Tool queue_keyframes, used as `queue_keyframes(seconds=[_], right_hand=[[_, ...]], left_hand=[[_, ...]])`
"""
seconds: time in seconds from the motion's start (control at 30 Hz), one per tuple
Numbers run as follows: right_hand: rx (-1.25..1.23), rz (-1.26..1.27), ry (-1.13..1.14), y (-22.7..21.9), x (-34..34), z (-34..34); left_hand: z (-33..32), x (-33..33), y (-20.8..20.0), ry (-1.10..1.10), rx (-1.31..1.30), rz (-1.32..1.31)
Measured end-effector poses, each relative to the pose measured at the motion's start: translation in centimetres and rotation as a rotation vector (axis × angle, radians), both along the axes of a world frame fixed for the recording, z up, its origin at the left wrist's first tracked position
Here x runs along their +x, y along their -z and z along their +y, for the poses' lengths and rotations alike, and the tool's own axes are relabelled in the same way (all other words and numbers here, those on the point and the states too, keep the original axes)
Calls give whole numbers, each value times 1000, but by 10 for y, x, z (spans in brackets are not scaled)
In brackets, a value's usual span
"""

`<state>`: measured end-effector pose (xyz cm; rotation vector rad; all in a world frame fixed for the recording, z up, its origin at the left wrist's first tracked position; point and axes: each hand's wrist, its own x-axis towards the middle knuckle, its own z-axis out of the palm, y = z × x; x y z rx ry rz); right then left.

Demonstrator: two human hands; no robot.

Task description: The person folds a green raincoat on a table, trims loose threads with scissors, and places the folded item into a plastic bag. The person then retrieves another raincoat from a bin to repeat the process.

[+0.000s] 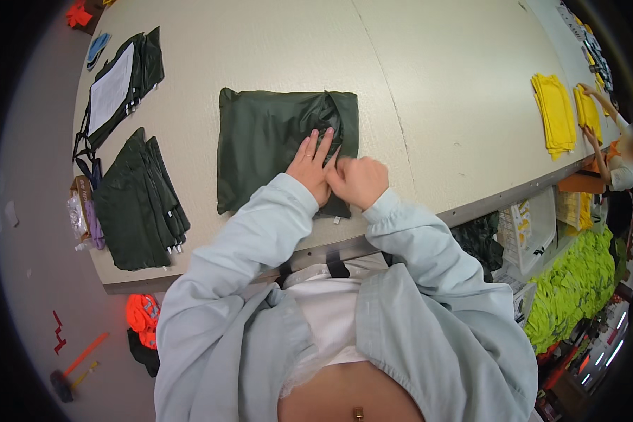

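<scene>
A dark green, shiny fabric pouch (260, 144), plump and roughly square, lies on the table in front of me. A creased fold or opening runs along its right side, and a small white label shows at the near edge. My left hand (312, 163) rests on that creased part, fingers stretched out flat. Beside it, my right hand (359, 180) is closed at the fold, thumb side against my left hand. It seems to pinch the pouch's fabric there, though its fingertips are partly hidden.
Left of the pouch lies a stack of dark green pouches (133, 204); behind it, another carries a white paper sheet (112, 90). Folded yellow fabric (554, 116) lies far right, near another person's hands (592, 133). White baskets (527, 228) and lime-green fabric (573, 281) are below the table's right edge.
</scene>
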<state>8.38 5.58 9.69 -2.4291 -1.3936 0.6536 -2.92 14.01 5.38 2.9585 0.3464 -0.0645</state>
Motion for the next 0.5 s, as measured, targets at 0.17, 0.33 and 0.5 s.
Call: queue_keyframes(seconds=[0.17, 0.33, 0.5], right_hand=[[597, -296, -336, 3, 35, 17], [374, -384, -445, 25, 51, 8], [134, -430, -409, 31, 44, 7]], left_hand=[[-8, -7, 8, 45, -51, -143], [-13, -23, -28, -190, -227, -382], [-20, -21, -47, -499, -223, -218]])
